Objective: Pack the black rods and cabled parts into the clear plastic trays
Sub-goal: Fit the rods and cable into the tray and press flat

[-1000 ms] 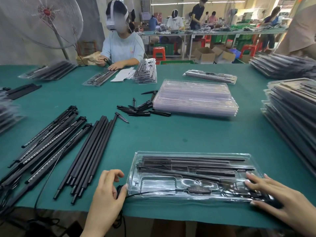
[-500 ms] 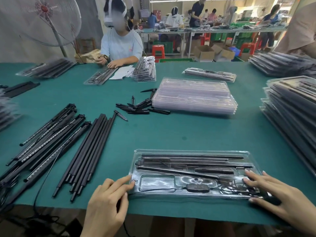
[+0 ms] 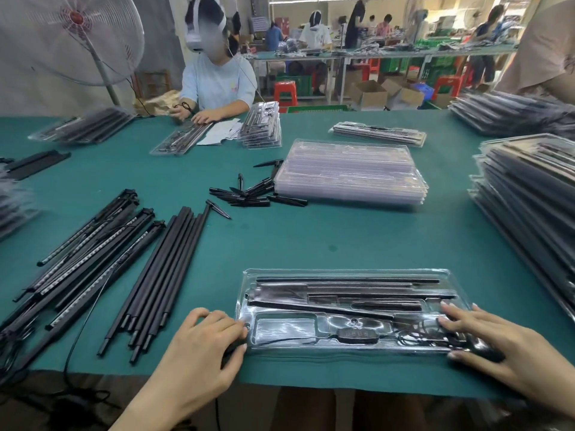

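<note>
A clear plastic tray [image 3: 342, 272] lies at the table's near edge. It holds several black rods [image 3: 348, 290] in its far slots, and a black controller [image 3: 357, 333] with its thin cable in the near slot. My left hand [image 3: 202, 346] grips the tray's left end, curled fingers on the rim and thumb at the near corner; a dark bit of cable shows between them. Fingers spread and straight, my right hand [image 3: 494, 346] presses the tray's right end over a coiled cable [image 3: 420, 337].
Loose black rods [image 3: 161, 275] and cabled strip rods [image 3: 87, 262] lie to the left. Short black stakes [image 3: 252, 195] are scattered beside a stack of empty trays [image 3: 351, 172]. Packed trays [image 3: 529, 206] are piled on the right. A person [image 3: 217, 82] works across the table.
My left hand moved right from beside the cable loop to the tray's left end and curled onto it. The right hand stayed on the tray's right end.
</note>
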The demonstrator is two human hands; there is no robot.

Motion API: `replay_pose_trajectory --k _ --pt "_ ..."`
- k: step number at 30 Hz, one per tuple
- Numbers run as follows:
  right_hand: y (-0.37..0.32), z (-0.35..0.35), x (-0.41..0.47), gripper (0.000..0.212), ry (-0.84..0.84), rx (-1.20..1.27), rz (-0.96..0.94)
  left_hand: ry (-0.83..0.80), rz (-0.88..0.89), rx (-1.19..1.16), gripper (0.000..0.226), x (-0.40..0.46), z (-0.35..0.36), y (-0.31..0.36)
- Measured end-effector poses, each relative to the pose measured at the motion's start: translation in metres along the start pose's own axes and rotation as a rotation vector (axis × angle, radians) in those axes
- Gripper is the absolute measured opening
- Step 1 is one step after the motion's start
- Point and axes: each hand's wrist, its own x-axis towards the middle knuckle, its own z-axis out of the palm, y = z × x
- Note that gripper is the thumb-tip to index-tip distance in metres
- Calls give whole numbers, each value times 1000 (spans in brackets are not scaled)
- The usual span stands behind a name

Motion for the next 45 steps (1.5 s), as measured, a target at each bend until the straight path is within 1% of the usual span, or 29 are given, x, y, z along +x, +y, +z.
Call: replay_pose_trajectory --k 2,5,6,8,9,10,13,15,17,19,20,22,24,25,26,28,29,30,31,32,33,35,38,41,43,45 --pt "-4 -3 1 37 10 -13 -26 -6 -17 23 30 10 2 5" --pt "-10 -10 5 40 -10 -67 -48 -3 -33 106 38 34 6 19" --pt "-12 -12 6 41 -24 -96 -54 -15 -28 153 37 41 9 25" --pt "-18 -17 9 46 -26 -153 -73 -2 -4 192 18 57 13 34" --pt "-21 -19 11 47 -29 -172 -76 3 16 159 11 66 14 36" --pt "-22 -20 11 49 -33 -176 -74 -3 48 103 17 76 17 38" --pt "-21 -20 10 55 -41 -154 -66 -113 181 -136 35 109 21 50" --pt "-20 -20 10 55 -47 -164 -64 -192 209 -270 44 125 31 65" --pt "-22 -21 10 51 -47 -162 -66 -267 224 -282 48 128 49 79" --pt "-20 -19 9 50 -56 -159 -78 -372 238 -227 46 123 64 88" --pt "-18 -19 10 51 -64 -154 -82 -393 237 -202 45 120 68 89" --pt "-16 -24 12 48 -122 -80 -33 -392 239 -180 44 118 72 88" --pt "-14 -30 15 39 -200 57 23 -391 232 -194 44 117 71 89" --pt "-14 -33 18 34 -206 127 55 -391 227 -204 45 117 71 90" --pt "-14 -35 21 27 -185 182 84 -392 230 -206 44 117 70 90" --pt "-16 -34 26 16 -64 251 131 -387 284 -194 43 116 70 92" --pt "-15 -31 28 20 15 277 169 -383 332 -198 44 117 69 92" --pt "-15 -27 30 30 87 299 235 -384 377 -209 45 118 69 92" --pt "-13 -24 32 40 134 314 327 -390 403 -224 45 121 69 92" --pt "-12 -22 35 46 135 326 422 -397 408 -243 46 122 70 92" --pt "-9 -22 37 48 102 325 497 -401 397 -267 48 123 71 92" --pt "-3 -25 40 47 -8 277 590 -409 357 -312 51 123 73 94" --pt "0 -29 40 47 -154 221 609 -391 337 -328 50 121 74 97" --pt "2 -27 38 54 -200 100 623 -376 350 -319 48 123 72 97" --pt "4 -27 38 59 -218 63 653 -392 333 -330 49 125 69 97" --pt "4 -27 38 61 -229 55 656 -367 275 -355 40 128 64 106"
